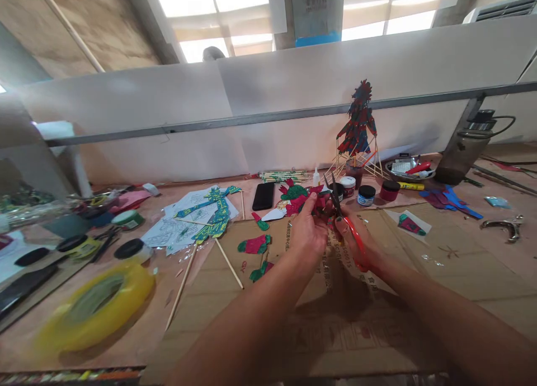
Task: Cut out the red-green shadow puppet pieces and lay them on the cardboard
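My left hand (308,229) is closed on a red and green painted cutout piece (298,198), held above the cardboard sheet (377,302). My right hand (356,240) grips red-handled scissors (342,215), whose dark blades point up and away, right beside the cutout. Both hands meet near the middle of the table. Smaller red and green cut pieces (255,244) lie on the cardboard just left of my left hand.
A blue-green puppet on sticks (213,210) lies on printed paper at left. A black phone (263,196), paint jars (366,194), a glue bottle (316,177) and a standing puppet (358,123) sit behind. A yellow tape roll (98,302) is near left; pliers (505,226) far right.
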Tool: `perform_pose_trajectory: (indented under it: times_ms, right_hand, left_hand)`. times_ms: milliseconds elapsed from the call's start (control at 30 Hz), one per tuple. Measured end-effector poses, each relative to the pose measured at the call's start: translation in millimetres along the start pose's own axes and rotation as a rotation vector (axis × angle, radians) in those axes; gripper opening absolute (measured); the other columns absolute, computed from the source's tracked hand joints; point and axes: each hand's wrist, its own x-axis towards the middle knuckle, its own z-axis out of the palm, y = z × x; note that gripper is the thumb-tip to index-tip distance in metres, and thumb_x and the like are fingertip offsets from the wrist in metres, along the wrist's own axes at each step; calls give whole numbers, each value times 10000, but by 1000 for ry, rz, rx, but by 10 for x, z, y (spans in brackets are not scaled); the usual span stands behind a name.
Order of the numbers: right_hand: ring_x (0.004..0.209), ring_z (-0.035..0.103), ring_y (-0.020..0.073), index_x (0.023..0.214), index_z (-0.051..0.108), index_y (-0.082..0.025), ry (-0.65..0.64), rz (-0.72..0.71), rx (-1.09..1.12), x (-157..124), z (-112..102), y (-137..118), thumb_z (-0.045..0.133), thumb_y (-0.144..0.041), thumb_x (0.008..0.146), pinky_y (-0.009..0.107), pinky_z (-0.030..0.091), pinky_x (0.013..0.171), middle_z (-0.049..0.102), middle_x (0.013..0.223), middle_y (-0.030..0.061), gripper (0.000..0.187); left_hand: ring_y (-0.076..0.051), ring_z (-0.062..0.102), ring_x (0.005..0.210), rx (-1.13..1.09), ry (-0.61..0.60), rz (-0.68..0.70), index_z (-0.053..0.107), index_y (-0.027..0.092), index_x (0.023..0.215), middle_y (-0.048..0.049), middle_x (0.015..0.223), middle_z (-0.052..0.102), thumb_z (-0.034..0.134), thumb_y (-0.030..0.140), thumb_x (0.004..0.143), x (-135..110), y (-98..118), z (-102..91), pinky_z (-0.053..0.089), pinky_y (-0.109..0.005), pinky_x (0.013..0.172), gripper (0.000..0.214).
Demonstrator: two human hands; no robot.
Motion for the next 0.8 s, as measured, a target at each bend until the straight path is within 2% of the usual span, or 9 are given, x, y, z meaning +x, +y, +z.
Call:
perform_pose_trajectory:
  times_ms: [100,233,367,467,567,700,800]
  right_hand:
    - [1167,749,375,1301,733,-276,18,-9,-54,11,-25,41,532,-654,1021,546,617,1006,812,1108,134,512]
    - [1147,759,365,1336,725,-267,54,-25,-89,32,-22,131,510,-641,1034,558,612,1021,802,1239,145,526]
    - [1157,763,365,1370,714,-272,68,-7,-111,44,-11,216,526,-651,1025,565,606,1038,797,1283,142,546]
    - [1162,757,368,1322,723,-284,57,-3,-93,51,-11,220,535,-653,1019,571,594,1057,800,1271,140,513]
    - [1094,759,356,1219,733,-295,31,0,-71,51,-15,178,533,-652,1024,532,621,981,808,1163,126,453]
    - [886,746,331,1106,730,-269,33,10,-85,32,-16,152,529,-662,1023,450,625,775,741,841,86,449]
    - [813,723,308,1088,730,-266,34,-4,-84,18,-15,185,514,-683,1031,415,602,707,709,790,72,473]
  left_hand:
    - [-107,684,593,8,8,-2,711,146,735,-40,711,738,684,100,999,42,-18,-2,589,-213,683,270]
    - [-111,696,622,17,2,7,701,155,718,-27,710,729,706,90,978,73,-31,-13,607,-232,737,268]
    - [-109,689,604,19,-3,-3,693,158,721,-26,711,736,706,87,976,76,-37,-24,595,-222,706,265]
    - [-102,687,599,22,4,-9,697,152,738,-22,709,733,698,92,986,86,-42,-37,581,-209,688,256]
    - [-100,675,586,24,-3,-9,696,151,741,-14,701,725,734,82,956,113,-51,-55,571,-209,681,229]
    - [-116,681,601,7,-1,-11,693,147,726,-32,706,730,728,83,954,144,-63,-72,578,-236,691,239]
    - [-118,702,635,16,-10,-3,696,148,725,-33,724,735,746,78,940,143,-61,-73,586,-233,714,232]
